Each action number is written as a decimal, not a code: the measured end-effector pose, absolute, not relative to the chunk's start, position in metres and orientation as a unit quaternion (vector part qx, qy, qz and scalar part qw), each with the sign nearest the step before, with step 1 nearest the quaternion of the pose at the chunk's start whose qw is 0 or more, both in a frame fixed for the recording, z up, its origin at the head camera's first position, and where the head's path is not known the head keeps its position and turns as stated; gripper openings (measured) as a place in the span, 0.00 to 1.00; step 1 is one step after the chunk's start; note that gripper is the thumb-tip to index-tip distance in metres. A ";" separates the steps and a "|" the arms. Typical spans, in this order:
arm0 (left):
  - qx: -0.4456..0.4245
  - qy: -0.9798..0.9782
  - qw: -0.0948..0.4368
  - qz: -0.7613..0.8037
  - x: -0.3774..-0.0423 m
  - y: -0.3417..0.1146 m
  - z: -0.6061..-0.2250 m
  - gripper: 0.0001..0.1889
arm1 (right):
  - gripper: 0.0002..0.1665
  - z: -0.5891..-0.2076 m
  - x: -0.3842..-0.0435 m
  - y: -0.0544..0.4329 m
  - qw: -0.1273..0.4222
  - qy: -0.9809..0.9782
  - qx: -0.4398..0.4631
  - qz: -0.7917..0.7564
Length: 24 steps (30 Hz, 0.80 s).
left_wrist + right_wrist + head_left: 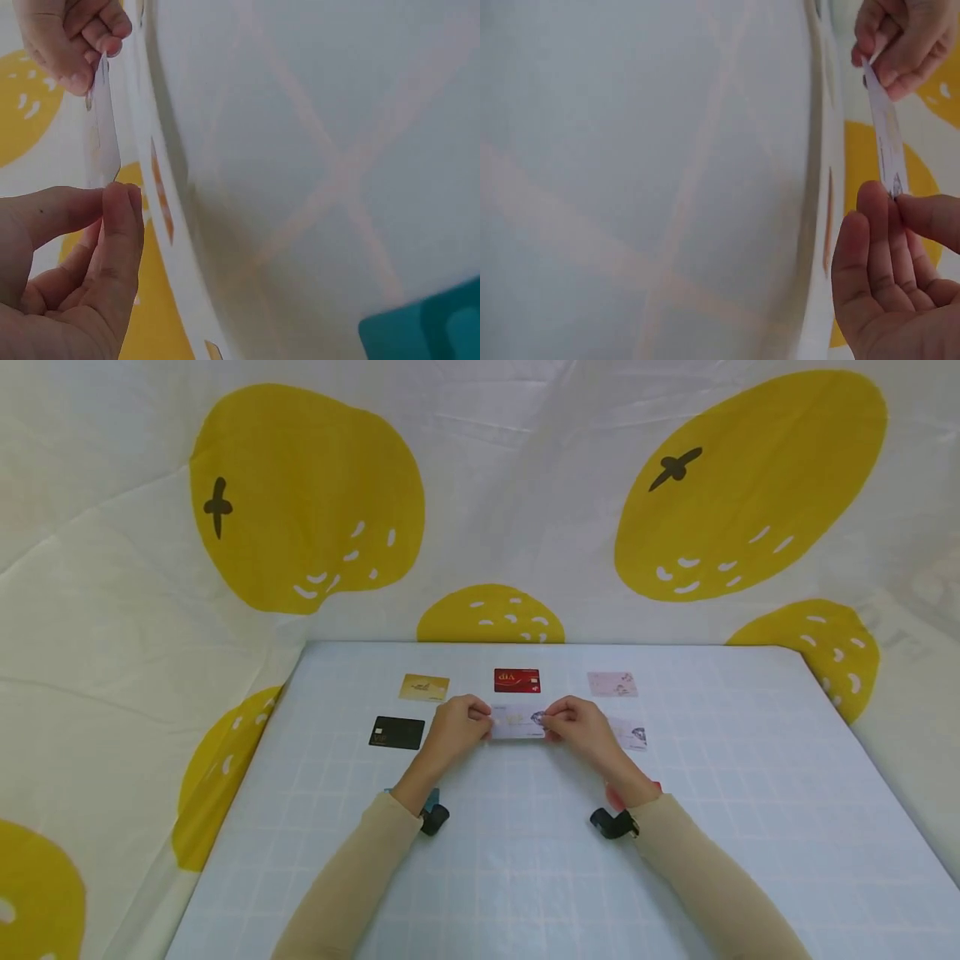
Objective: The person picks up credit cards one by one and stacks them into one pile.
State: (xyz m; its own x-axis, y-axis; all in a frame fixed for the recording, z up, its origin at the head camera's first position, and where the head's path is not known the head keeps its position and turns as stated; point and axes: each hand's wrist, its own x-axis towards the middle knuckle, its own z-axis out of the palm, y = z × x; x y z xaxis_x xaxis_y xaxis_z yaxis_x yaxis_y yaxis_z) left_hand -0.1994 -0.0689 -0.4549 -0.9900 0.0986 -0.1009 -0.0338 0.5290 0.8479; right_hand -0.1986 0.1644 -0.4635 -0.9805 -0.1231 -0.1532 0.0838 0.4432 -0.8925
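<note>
A pale lilac card (516, 722) with a dark diamond-like print near its right end is held up between both hands. My left hand (459, 727) pinches its left edge between thumb and fingers. The opposite edge is pinched by my right hand (581, 727). Seen from the left wrist, the card (103, 135) appears almost edge-on, raised above the table. The right wrist view shows the card (886, 131) with the right thumb and fingertips at its near end.
On the white gridded table (510, 877) lie a gold card (424, 687), red card (517, 680), pink card (612, 684), black card (397, 732) and another lilac card (633, 735). A teal card (427, 330) and a second red card (615, 797) are partly hidden under the forearms.
</note>
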 end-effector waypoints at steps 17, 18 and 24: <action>0.017 0.913 0.118 0.390 -0.216 -0.066 -0.462 0.10 | 0.15 -0.461 -0.216 0.157 0.162 0.882 -0.010 -0.443; 0.017 0.913 0.118 0.389 -0.216 -0.066 -0.462 0.10 | 0.16 -0.461 -0.216 0.157 0.166 0.883 -0.011 -0.438; 0.020 0.914 0.130 0.383 -0.217 -0.065 -0.465 0.13 | 0.19 -0.463 -0.217 0.157 0.170 0.893 -0.012 -0.417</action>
State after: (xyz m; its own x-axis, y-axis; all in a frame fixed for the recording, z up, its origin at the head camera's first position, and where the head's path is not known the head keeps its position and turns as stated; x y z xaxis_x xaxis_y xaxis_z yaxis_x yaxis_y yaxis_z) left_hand -0.2171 -0.0655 -0.4654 -0.9656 0.1358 -0.2217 -0.0627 0.7060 0.7054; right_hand -0.2175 0.1569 -0.4635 -0.9420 -0.1639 -0.2928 0.1196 0.6511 -0.7495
